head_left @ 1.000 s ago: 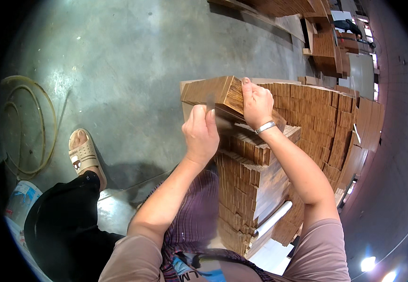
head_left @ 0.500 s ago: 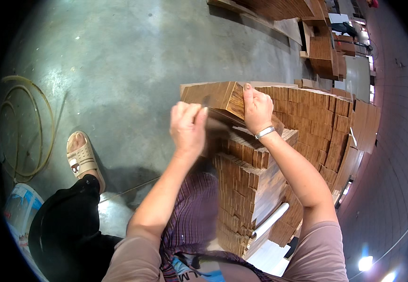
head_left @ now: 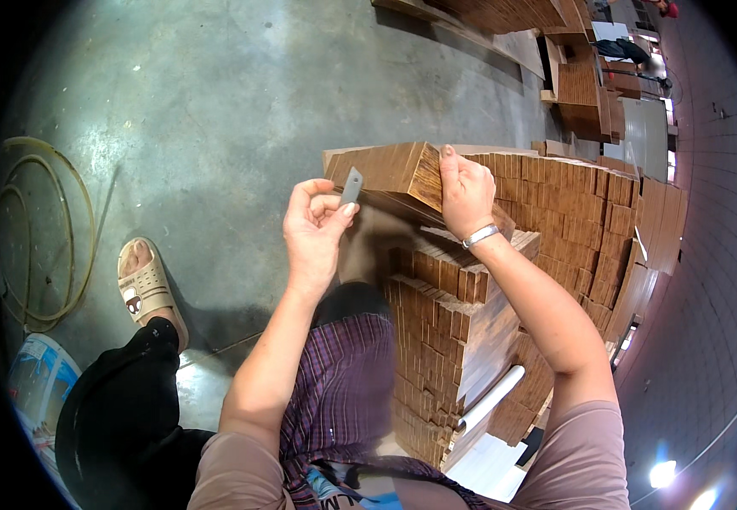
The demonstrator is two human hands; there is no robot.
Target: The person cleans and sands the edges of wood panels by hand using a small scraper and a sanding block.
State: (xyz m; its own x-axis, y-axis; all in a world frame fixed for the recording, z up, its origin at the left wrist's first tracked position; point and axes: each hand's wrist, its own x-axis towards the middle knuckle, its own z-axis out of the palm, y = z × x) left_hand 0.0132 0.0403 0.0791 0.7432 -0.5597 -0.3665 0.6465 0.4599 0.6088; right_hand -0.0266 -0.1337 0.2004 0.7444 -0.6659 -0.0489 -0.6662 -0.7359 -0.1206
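grey metal is showing in the small flat blade [head_left: 352,182], slanted at its tip and pierced by a round hole, that the left hand [head_left: 313,234] is pinching between thumb and fingers, the remaining fingers bending loosely. the blade is overlapping the near edge of a brown, wood-grained block of boards [head_left: 378,167] in the view; whether the two are touching, i cannot tell. that block is lying just beyond both hands, at the far left end of a tall brown stack of short wooden strips [head_left: 547,195]. at the block's right end, the right hand [head_left: 468,191] is resting with its thumb straight along the end face and its fingers folded; their tips are not showing, so i cannot tell how firmly they are gripping. good handling, i judge, is calling for a firm pinch low on the blade, its sharp edge facing away from the skin, light strokes that are spare to the wood grain, and a steadying right hand well clear of the blade's path.
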